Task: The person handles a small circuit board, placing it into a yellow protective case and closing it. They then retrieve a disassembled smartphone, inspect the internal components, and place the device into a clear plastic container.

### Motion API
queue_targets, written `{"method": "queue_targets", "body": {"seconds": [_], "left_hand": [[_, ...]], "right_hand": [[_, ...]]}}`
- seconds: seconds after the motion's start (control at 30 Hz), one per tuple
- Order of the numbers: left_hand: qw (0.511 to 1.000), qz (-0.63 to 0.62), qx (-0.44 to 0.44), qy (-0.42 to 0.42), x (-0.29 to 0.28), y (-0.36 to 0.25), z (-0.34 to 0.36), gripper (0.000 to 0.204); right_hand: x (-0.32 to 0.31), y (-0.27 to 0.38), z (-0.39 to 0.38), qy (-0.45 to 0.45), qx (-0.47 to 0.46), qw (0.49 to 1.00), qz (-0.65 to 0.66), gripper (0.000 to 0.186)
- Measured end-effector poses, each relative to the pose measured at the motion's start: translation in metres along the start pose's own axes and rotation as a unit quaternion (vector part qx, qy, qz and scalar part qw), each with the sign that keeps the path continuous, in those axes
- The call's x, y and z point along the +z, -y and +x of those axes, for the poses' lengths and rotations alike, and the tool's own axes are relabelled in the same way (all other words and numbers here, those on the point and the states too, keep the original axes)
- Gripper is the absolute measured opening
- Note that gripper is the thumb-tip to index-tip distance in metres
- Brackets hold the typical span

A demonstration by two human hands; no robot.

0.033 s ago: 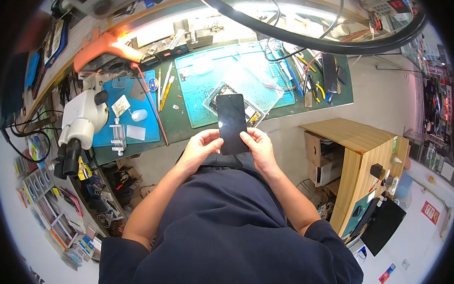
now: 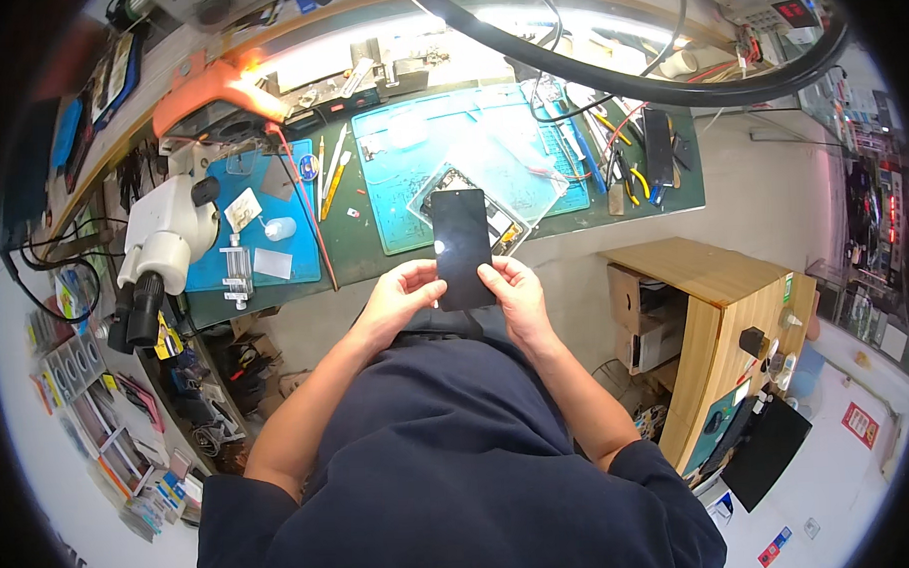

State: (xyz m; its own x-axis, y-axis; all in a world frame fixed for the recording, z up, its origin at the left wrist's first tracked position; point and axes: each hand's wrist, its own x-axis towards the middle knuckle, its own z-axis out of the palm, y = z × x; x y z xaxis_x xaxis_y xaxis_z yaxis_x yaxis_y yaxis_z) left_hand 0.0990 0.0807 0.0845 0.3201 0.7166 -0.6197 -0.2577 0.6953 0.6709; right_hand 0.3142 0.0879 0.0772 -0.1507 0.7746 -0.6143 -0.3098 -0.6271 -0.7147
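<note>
A black phone screen [image 2: 462, 234] is held upright before my body, over the front edge of the bench. My left hand [image 2: 397, 298] grips its lower left edge between thumb and fingers. At the lower right edge, my right hand [image 2: 520, 300] pinches it the same way. Light reflects as a small bright spot on the dark glass. Behind it lies an opened phone [image 2: 508, 228] with its inner parts exposed, partly hidden by the screen. That phone rests in a clear plastic tray [image 2: 552, 198] on a blue work mat [image 2: 384, 214].
A white microscope [image 2: 177, 224] stands at the left beside a clear-capped bottle [image 2: 279, 228] and a metal clamp [image 2: 237, 272]. Tweezers [image 2: 335, 188] lie on the green bench [image 2: 359, 262]. Pliers [image 2: 638, 180] are at the right. A thick black cable [image 2: 618, 86] arches overhead; a wooden cabinet [image 2: 699, 265] stands right.
</note>
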Motion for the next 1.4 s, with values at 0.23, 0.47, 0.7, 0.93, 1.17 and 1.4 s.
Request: {"method": "queue_targets", "body": {"seconds": [0.23,0.47,0.7,0.93,1.17,1.4], "left_hand": [[1.0,0.008,0.0,0.013,-0.013,0.005,-0.034,0.036],[0.996,-0.016,0.079,-0.035,-0.009,0.022,-0.036,0.048],[0.976,-0.2,0.028,-0.077,0.015,0.027,-0.012,0.043],[0.95,-0.098,0.136,-0.264,0.065,0.043,0.007,0.027],[0.959,-0.1,0.101,-0.245,0.086,0.043,0.02,0.024],[0.95,-0.133,0.079,-0.271,0.081,0.063,0.011,0.017]], "right_hand": [[0.023,-0.008,-0.029,0.009,-0.034,0.999,-0.041,0.02],[0.046,0.021,-0.035,0.013,-0.472,0.72,-0.508,0.023],[0.018,0.058,-0.006,0.251,-0.475,0.652,-0.536,0.024],[-0.043,0.071,0.016,0.082,-0.427,0.749,-0.5,0.027],[-0.063,0.054,0.04,0.205,-0.09,0.915,-0.337,0.03],[-0.046,0.054,0.054,0.243,-0.013,0.896,-0.372,0.026]]}}
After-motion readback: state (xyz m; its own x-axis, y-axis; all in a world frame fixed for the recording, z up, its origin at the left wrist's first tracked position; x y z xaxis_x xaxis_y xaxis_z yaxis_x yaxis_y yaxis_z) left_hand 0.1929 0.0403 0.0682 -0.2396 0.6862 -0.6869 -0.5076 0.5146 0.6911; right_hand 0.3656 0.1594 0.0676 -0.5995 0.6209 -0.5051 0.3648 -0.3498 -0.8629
